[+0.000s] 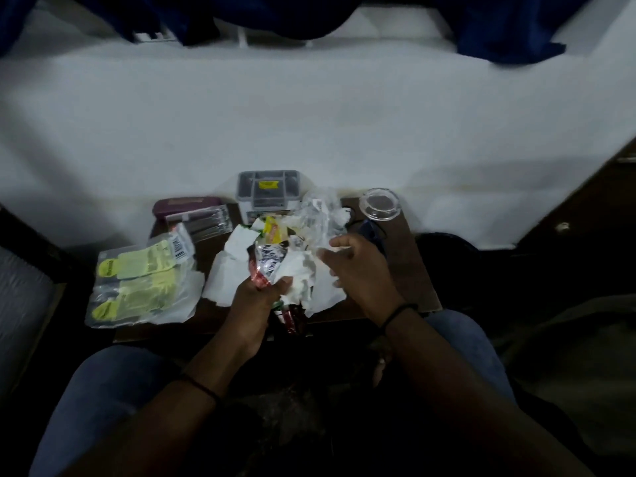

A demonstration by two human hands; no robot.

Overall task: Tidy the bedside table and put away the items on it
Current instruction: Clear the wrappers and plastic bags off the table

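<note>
A small brown bedside table (409,270) is seen against a white wall, covered with clutter. At its middle, a silver and red wrapper (270,266) is clamped between the fingers of the left hand (256,297), above crumpled white tissue paper (299,277). The right hand (358,266) is held over the pile with its fingers apart and slightly curled, gripping nothing. A yellow packet (273,230) is lodged among clear crumpled plastic (320,215); its print is too blurred to be read. At the left, a clear bag of yellow-green items (137,284) with a barcode label is laid over the edge. Behind are a maroon case (186,204), a grey box (268,191) bearing a yellow label that cannot be read, and a clear round lid (380,204).
</note>
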